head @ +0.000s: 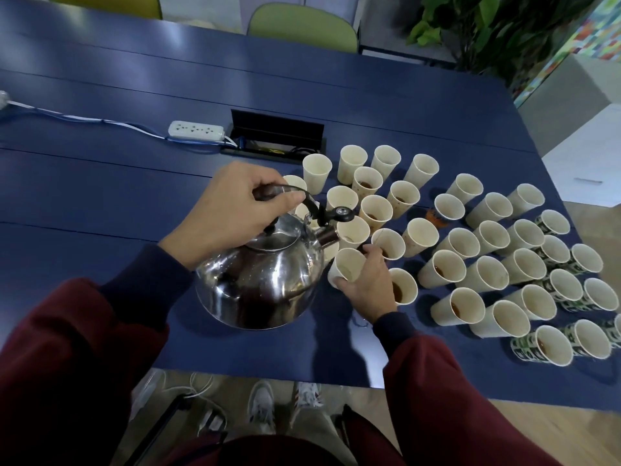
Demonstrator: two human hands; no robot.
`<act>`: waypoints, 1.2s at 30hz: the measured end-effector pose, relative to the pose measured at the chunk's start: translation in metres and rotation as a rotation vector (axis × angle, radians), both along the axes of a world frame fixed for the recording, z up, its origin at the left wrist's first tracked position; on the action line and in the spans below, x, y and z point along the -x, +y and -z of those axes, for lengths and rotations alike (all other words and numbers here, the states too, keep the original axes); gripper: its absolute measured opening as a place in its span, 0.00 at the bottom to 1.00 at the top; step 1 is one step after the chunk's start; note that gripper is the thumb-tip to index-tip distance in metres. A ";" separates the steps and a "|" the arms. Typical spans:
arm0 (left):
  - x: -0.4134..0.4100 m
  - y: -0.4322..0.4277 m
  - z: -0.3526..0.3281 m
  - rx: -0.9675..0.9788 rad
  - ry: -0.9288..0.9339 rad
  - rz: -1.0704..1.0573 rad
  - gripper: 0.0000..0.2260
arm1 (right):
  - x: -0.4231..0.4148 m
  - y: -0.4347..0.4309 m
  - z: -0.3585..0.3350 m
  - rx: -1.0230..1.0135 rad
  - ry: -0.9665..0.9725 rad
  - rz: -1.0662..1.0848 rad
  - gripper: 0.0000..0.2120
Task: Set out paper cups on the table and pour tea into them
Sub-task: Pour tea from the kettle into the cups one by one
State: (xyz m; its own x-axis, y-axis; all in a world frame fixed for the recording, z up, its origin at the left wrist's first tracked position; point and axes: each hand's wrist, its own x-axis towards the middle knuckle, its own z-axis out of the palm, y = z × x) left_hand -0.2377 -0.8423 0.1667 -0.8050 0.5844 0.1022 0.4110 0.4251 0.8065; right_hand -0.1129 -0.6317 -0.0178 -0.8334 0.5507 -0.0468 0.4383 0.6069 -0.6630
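A shiny steel kettle (258,280) hangs above the blue table (117,203), its spout pointing right toward the cups. My left hand (232,210) grips its black handle from above. My right hand (366,284) holds a plain paper cup (347,265) just below and to the right of the spout. Several more paper cups (484,274) stand in rows to the right and behind, some with brown tea in the bottom, some with a green printed pattern at the far right.
A white power strip (196,130) with its cable lies at the back left. An open black cable box (275,136) is set into the table behind the cups. Green chairs (302,26) stand beyond the far edge. The table's near edge lies just below my arms.
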 end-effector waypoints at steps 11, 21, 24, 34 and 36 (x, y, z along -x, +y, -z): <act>-0.002 -0.003 -0.008 0.070 0.093 0.008 0.08 | -0.005 -0.029 -0.022 0.122 0.243 -0.037 0.31; -0.012 0.012 -0.011 0.228 0.250 0.136 0.12 | -0.015 -0.046 -0.024 0.024 0.278 -0.118 0.30; -0.014 0.015 -0.010 0.247 0.282 0.171 0.08 | -0.017 -0.049 -0.022 0.018 0.264 -0.112 0.30; -0.018 0.025 -0.011 0.259 0.330 0.202 0.07 | -0.023 -0.049 -0.021 0.024 0.260 -0.080 0.29; -0.016 0.026 -0.011 0.252 0.299 0.196 0.08 | -0.024 -0.048 -0.021 0.028 0.263 -0.068 0.29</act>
State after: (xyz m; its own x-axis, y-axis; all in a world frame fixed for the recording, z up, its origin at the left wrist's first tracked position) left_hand -0.2215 -0.8166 0.1781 -0.6333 0.7594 0.1490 0.7031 0.4841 0.5209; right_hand -0.0888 -0.6795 0.0027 -0.8540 0.4945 0.1620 0.2073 0.6089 -0.7657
